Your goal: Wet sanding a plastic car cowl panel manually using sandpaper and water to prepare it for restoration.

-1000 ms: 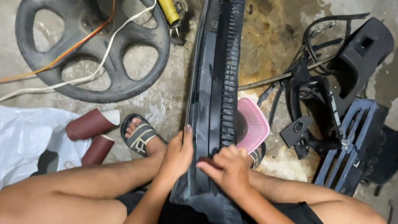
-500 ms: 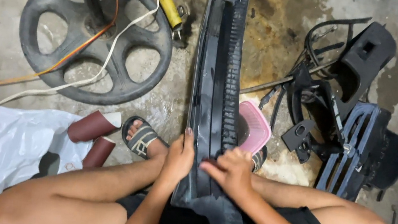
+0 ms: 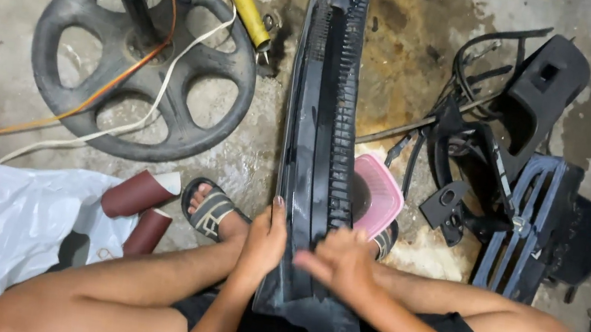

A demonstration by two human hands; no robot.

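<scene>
Here, everything sat on a stained concrete floor [image 3: 13, 19].
Panel: a long black ribbed plastic panel [image 3: 324, 117] ran from the person's lap at the near edge straight out to the far edge of the floor, its near end resting on the legs.
Left hand: the left hand [image 3: 263, 245] lay against the panel's left edge, fingers straight and pressed flat along it, thumb behind; the grip was loose and open, steadying rather than clenched.
Right hand: the right hand [image 3: 336, 263] rested on top of the panel's ribbed face, fingers curled down and blurred; I could not tell whether that grip closed on anything.
Foot: a sandalled foot [image 3: 213, 210] stood just left of the panel.
Pink piece: a pink mesh-topped piece [image 3: 380, 191] sat just right of the panel, touching its edge.
Rolls: two dark red rolls of abrasive paper [image 3: 138, 195] lay near the foot, partly on a white plastic bag [image 3: 18, 222] at the near left corner.
Wheel: a black spoked wheel-shaped base [image 3: 144, 65] with a post lay toward the far left, orange and white cables [image 3: 93, 100] crossing it.
Yellow tool: a yellow handle [image 3: 250, 14] lay between the base and the panel.
Black parts: a heap of black plastic parts [image 3: 519, 178] sat on the right side, well apart from the hands.
</scene>
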